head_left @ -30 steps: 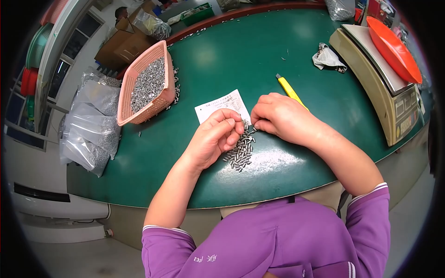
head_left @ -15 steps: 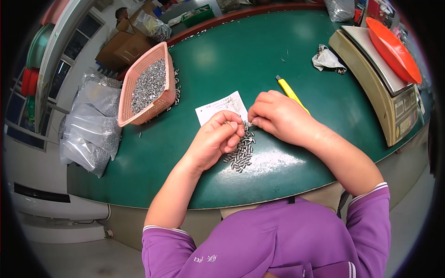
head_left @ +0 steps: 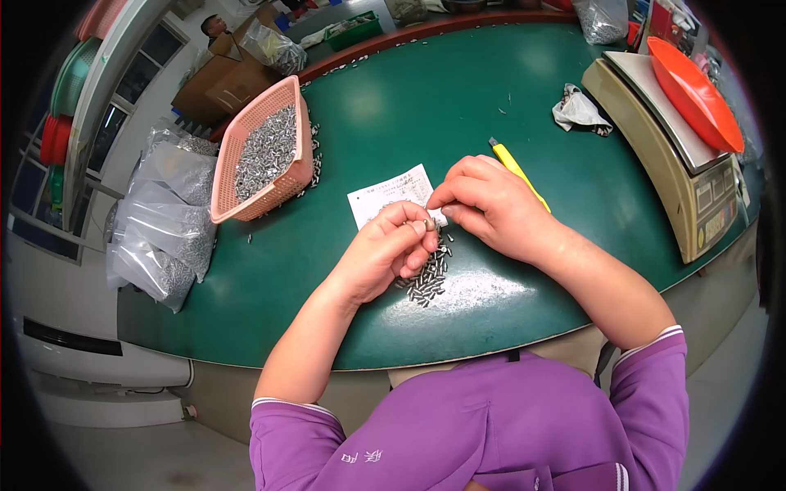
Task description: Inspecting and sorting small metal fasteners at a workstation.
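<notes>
My left hand [head_left: 383, 252] is closed, its thumb and index finger pinching what looks like a small metal piece [head_left: 429, 224], largely covered by the fingertips. From the right, my right hand [head_left: 496, 200] reaches in with thumb and index finger pinched together, almost meeting the left fingertips. Anything between those right fingers is too small to make out. A loose pile of small, oblong, silvery metal pieces [head_left: 427, 282] lies on the green table [head_left: 393, 106], below and partly behind my left hand. Beyond both hands is a white printed card [head_left: 381, 194], partly covered by them.
A yellow utility knife [head_left: 517, 170] lies beyond my right hand. At left stand a pink basket [head_left: 239, 208] of metal pieces and filled clear bags [head_left: 168, 221]. A scale [head_left: 688, 180] with a red pan [head_left: 684, 86] stands at right, near a crumpled white bag [head_left: 575, 108]. Boxes and a person are farther back.
My right fingertips have shifted slightly left and up, now almost at the left fingertips. The small piece in my left pinch shows more plainly. The whole view has shifted slightly.
</notes>
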### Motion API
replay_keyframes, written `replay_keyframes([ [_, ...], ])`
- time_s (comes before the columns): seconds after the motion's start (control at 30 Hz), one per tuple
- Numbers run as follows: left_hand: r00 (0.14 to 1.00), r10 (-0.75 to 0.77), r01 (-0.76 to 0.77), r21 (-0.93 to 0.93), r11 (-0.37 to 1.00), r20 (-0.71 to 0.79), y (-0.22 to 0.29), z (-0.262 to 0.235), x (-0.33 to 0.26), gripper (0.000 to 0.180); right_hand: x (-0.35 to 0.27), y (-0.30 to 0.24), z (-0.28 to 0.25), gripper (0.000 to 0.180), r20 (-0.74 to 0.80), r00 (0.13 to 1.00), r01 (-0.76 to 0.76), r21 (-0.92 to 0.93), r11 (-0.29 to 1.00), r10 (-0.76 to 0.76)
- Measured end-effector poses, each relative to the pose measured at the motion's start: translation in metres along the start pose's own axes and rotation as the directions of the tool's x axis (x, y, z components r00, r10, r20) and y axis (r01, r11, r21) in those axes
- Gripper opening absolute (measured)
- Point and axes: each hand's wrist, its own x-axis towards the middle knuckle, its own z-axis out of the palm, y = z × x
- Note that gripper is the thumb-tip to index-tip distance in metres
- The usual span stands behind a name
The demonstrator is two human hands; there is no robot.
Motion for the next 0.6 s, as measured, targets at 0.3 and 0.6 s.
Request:
replay_keyframes([
  [0.3, 0.999, 0.030, -0.029, -0.079, 0.996, 0.016, 0.0012, -0.0030, -0.0011, 0.019, -0.0041, 0.0008, -0.0059, 0.013, 0.242, 0.968, -0.043, -0.092, 0.995, 0.064],
  [0.6, 0.997, 0.082, -0.080, -0.088, 0.993, 0.010, 0.0004, -0.0037, 0.0012, 0.020, -0.0074, 0.0055, -0.0050, 0.011, 0.353, 0.933, -0.007, -0.183, 0.983, 0.072],
])
